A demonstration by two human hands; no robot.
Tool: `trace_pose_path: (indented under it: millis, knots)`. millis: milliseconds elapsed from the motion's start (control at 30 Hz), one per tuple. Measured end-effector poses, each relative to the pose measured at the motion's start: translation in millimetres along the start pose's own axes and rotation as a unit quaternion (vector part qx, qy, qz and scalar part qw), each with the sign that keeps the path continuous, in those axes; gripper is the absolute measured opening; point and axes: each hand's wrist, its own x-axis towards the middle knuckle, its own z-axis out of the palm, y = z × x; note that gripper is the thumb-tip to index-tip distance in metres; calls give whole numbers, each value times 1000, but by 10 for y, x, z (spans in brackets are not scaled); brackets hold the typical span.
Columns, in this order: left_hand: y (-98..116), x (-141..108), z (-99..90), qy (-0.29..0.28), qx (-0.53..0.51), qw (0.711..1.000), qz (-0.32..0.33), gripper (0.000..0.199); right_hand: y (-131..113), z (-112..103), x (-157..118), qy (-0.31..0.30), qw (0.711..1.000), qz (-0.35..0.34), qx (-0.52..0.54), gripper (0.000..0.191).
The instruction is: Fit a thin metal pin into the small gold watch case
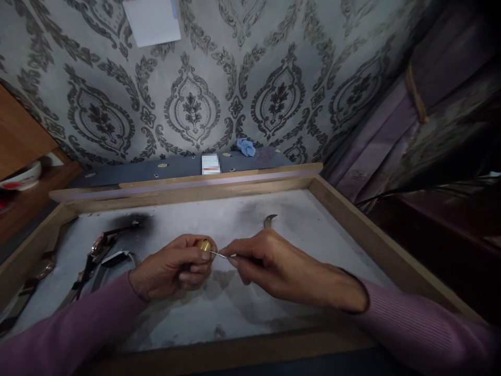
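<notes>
My left hand (176,265) is closed around a small rounded brass-coloured piece (203,244) with a dark hole near its top. Pinched between the thumb and fingers of my right hand (270,261) is a thin metal tool (221,255). Its narrow shaft reaches left to the side of the brass piece; the exact tip is hard to make out. Both hands are above the white floor (219,324) of a shallow wooden-framed tray. Just beyond my right knuckles lies a curved, pointed metal piece (269,220), partly hidden by the hand.
Several wristwatches lie on the tray's left side, among them a dark-strapped watch (97,245) and a square-faced watch (117,258). A raised wooden rim (352,219) borders the tray. Behind it are a phone-like screen (211,164) and a crumpled blue cloth (246,147) against the wall.
</notes>
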Motion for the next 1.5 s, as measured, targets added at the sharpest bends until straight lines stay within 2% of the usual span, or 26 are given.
trace_pose_path:
  millis: [433, 733, 1067, 1500]
  knots:
    - [5, -3, -16, -17, -17, 1000, 6, 9, 47, 12, 4, 15, 1000, 3, 21, 22]
    - [27, -8, -38, -15, -25, 999, 15, 7, 20, 2, 1, 19, 998, 36, 37, 22]
    - [32, -22, -36, 9, 55, 996, 66, 6, 29, 0, -6, 4, 998, 44, 52, 24]
    - [-2, 14, 3, 42, 107, 991, 69, 7, 42, 14, -6, 13, 998, 47, 44, 22]
